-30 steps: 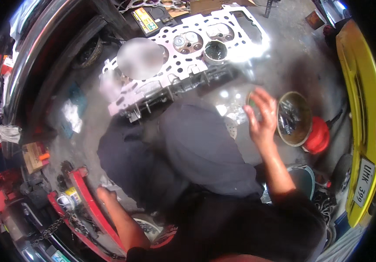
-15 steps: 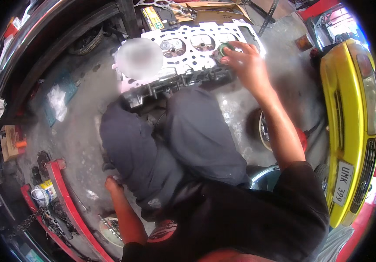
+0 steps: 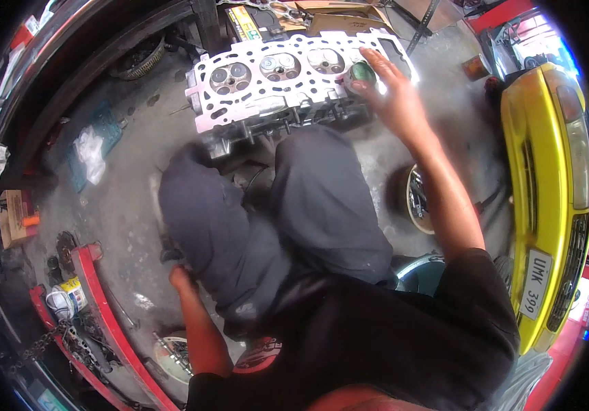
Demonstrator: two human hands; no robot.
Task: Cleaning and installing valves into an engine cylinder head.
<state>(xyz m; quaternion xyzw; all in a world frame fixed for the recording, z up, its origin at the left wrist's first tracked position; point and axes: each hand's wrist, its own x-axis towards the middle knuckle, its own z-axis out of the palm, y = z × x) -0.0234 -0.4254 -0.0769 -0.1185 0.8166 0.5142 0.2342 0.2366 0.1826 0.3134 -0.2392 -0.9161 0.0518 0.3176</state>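
Note:
A pale metal cylinder head [image 3: 257,99] lies across in front of my knees, its flat face with round combustion chambers turned up. At its right end my right hand [image 3: 400,96] reaches over a small green round piece [image 3: 361,72]. My fingers stretch along the far side of that piece and the thumb lies on the near side; motion blurs it, so its exact kind is unclear. My left hand [image 3: 181,277] hangs low beside my left leg, its fingers largely hidden.
Past the cylinder head are a cardboard box [image 3: 349,22] and a yellow package [image 3: 244,24]. A round tray of metal parts [image 3: 417,198] sits right of my knees. A yellow car front [image 3: 537,185] stands at far right. Red metal beams [image 3: 113,322] run at lower left.
The whole view has shifted, with the cylinder head now further right. My right hand's fingers have straightened from a pinch and spread over the green piece. The left hand stays low.

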